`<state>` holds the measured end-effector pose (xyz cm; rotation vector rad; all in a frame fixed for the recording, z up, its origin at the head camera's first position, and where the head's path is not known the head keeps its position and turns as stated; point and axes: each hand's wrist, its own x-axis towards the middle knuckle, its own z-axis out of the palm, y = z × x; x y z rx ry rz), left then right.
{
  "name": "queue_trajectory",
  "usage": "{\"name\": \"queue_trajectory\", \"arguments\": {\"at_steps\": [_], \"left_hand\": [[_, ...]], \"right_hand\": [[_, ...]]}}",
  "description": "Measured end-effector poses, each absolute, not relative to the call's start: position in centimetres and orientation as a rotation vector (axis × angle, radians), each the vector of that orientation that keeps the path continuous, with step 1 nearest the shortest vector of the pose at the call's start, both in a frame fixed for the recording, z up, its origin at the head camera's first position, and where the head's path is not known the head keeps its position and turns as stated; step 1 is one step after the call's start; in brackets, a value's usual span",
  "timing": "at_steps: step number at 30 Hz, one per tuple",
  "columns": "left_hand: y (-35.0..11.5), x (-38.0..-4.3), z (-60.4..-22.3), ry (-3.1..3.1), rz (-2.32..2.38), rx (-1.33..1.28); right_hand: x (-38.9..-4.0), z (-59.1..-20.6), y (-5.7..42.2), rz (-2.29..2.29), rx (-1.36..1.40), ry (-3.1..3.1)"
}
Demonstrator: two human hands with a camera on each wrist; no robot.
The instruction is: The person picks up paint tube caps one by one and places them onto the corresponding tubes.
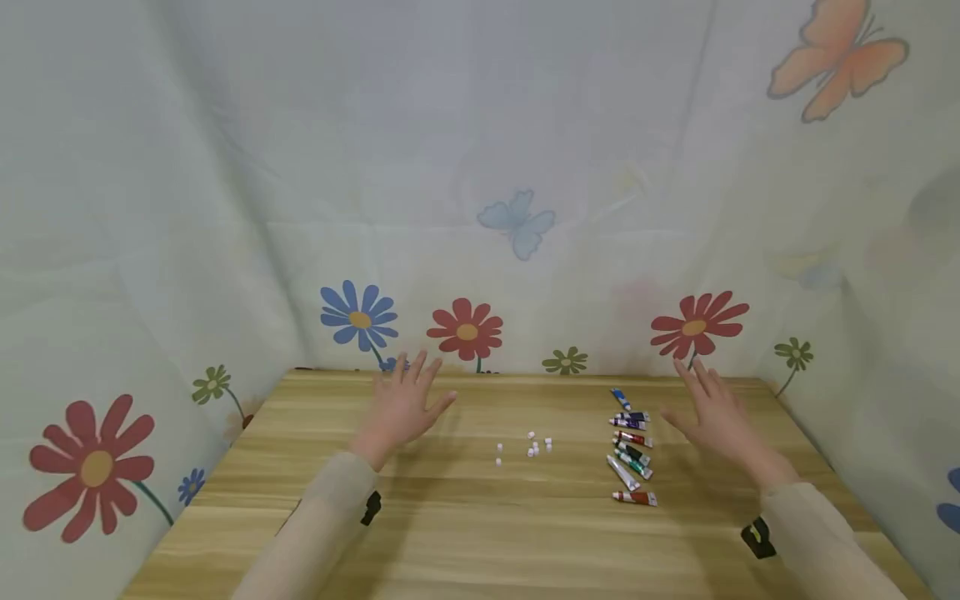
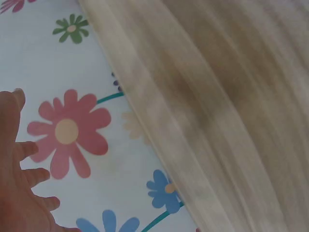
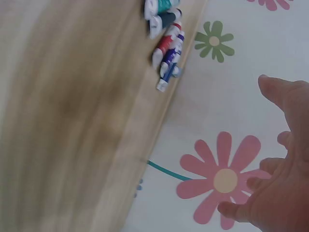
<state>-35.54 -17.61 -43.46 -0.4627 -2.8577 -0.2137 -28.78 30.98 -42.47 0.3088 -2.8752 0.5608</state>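
Observation:
My left hand point(image 1: 401, 408) is held above the table's left side, fingers spread and nothing in them. On the right, my right hand point(image 1: 716, 421) hovers with its fingers extended, also holding nothing. Nearest to it lies a loose column of paint tubes in several colours, among them a blue tube point(image 1: 620, 398), a red tube point(image 1: 633, 438), a silver-white tube point(image 1: 622, 472) and an orange-red tube point(image 1: 634, 498). Several small white cubes point(image 1: 535, 447) are scattered mid-table between the hands. In the right wrist view, a purple tube point(image 3: 170, 57) shows near the table edge.
The wooden table point(image 1: 465, 533) has its far edge against a pale curtain point(image 1: 405, 167) printed with flowers and butterflies. The curtain also runs along the left and right sides. A dark strap piece point(image 1: 758, 538) hangs beneath the right sleeve, another point(image 1: 371, 507) by the left.

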Motion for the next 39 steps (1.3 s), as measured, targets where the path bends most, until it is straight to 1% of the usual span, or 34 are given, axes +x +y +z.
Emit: {"name": "queue_trajectory", "arguments": {"at_steps": [5,15,23,32,39], "left_hand": [[-16.3,-35.2,-45.4,-2.857,-0.272,-0.544],[-13.3,-33.9,-47.7,-2.94,-0.306,-0.725],[-11.8,-33.0,-48.9,-2.911,-0.334,-0.891],[-11.2,-31.6,-49.4,-2.833,-0.186,-1.022],[-10.4,-31.0,-49.2,-2.82,-0.158,-1.048]], "right_hand": [[-27.5,-44.3,31.3,0.618,0.378,-2.864],[-24.5,-47.1,31.0,0.892,0.492,-2.994],[-24.2,-48.6,30.1,0.878,0.708,-2.983],[-23.5,-49.0,28.4,0.961,0.753,-3.03],[-23.2,-49.1,27.9,0.87,0.853,-2.967]]}}
